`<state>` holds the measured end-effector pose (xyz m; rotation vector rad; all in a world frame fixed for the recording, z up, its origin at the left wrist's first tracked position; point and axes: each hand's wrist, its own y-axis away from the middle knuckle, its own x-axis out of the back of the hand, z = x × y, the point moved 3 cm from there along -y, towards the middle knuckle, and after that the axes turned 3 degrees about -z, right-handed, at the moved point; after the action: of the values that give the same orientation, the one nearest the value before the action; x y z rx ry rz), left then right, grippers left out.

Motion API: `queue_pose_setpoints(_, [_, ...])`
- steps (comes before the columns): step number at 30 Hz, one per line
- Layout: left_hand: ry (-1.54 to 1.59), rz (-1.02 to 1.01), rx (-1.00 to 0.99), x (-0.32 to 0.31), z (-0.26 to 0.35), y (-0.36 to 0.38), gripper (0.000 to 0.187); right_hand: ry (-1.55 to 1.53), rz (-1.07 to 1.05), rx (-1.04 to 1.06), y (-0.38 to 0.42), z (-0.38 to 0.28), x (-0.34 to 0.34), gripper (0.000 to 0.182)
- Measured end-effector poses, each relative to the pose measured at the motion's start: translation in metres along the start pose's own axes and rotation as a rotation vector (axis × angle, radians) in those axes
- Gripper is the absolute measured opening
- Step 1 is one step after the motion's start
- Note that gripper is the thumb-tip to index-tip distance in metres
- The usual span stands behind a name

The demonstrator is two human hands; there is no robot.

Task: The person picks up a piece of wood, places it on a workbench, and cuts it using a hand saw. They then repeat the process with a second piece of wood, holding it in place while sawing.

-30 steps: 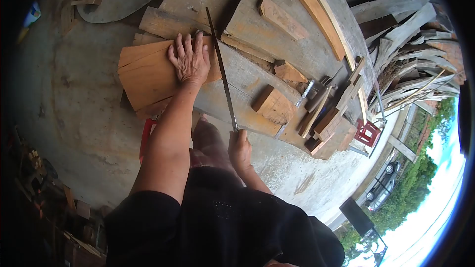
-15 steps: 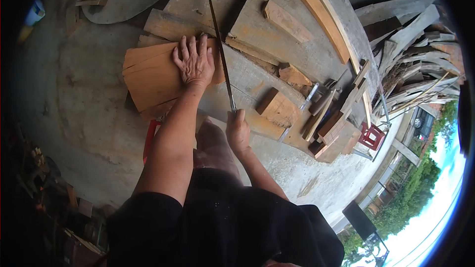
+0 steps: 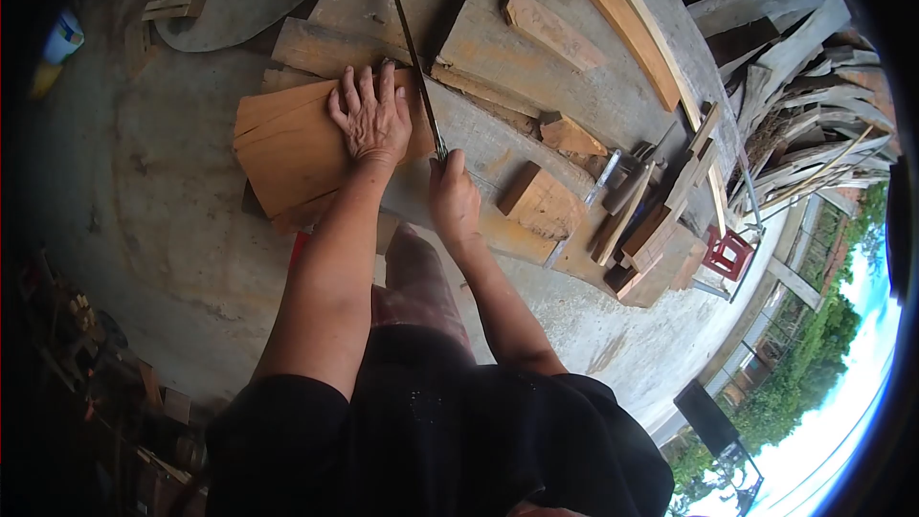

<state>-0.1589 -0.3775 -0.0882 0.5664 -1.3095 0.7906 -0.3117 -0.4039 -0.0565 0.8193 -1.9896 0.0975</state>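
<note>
On smooth brown wood [image 3: 292,148], left hand [image 3: 374,122] flat, wide; right hand [image 3: 454,199] round slim saw [image 3: 409,38].

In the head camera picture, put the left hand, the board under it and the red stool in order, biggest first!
Board
Left hand
Red stool
The stool seems farther away, so it may only look smallest.

Single head-worn view, facing forward and down at the near bench [image 3: 469,124]. Wide, rounded field; sky [image 3: 825,407] shows at right.

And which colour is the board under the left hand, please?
The board is orange-brown, with thin dark lines; the head view shows it best.
</note>
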Motion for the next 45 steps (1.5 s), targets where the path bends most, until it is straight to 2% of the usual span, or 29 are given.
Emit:
queue_pose_setpoints(1, [-0.003,-0.008,-0.003,0.000,0.000,0.002,0.045,-0.015,-0.004,0.011,-0.014,-0.009,0.002,0.022])
queue_pose_setpoints(3, [-0.015,-0.015,-0.003,0.003,0.001,0.000,0.045,-0.013,-0.009,-0.028,0.016,0.003,0.003,0.022])
queue_pose_setpoints(7, [-0.003,-0.014,0.010,-0.001,-0.001,0.001,0.045,-0.038,-0.025,-0.139,0.156,0.062,0.005,0.022])
queue_pose_setpoints(13, [-0.019,-0.015,0.013,0.000,-0.001,0.000,0.045,0.028,-0.082,-0.294,0.270,0.119,0.049,0.025])
queue_pose_setpoints(17, [-0.038,-0.005,0.002,0.002,0.000,0.001,0.045,0.105,-0.128,-0.326,0.333,0.153,0.090,0.026])
queue_pose_setpoints(20, [-0.005,0.053,-0.026,0.003,0.000,0.001,0.044,0.051,-0.086,-0.299,0.317,0.153,0.100,0.024])
queue_pose_setpoints(22, [-0.007,0.056,-0.045,0.002,-0.002,0.001,0.043,-0.026,-0.015,-0.146,0.290,0.152,0.092,0.021])
queue_pose_setpoints(27, [-0.061,0.086,-0.034,-0.001,-0.004,-0.011,0.043,-0.154,0.097,0.053,0.198,0.115,0.075,0.015])
queue_pose_setpoints(30, [-0.070,0.132,0.027,-0.002,-0.011,-0.033,0.043,-0.171,0.091,0.025,0.144,0.079,0.067,0.018])
queue_pose_setpoints(36, [0.102,0.044,0.066,-0.009,-0.019,-0.051,0.040,-0.220,0.079,0.105,0.059,0.022,0.044,0.020])
queue_pose_setpoints(41, [0.088,0.042,0.128,-0.009,-0.014,-0.052,0.042,-0.172,0.025,0.077,0.021,0.002,0.024,0.022])
queue_pose_setpoints(45, [0.120,0.020,0.150,0.001,-0.013,-0.050,0.043,-0.085,-0.050,0.013,0.019,0.000,0.026,0.022])
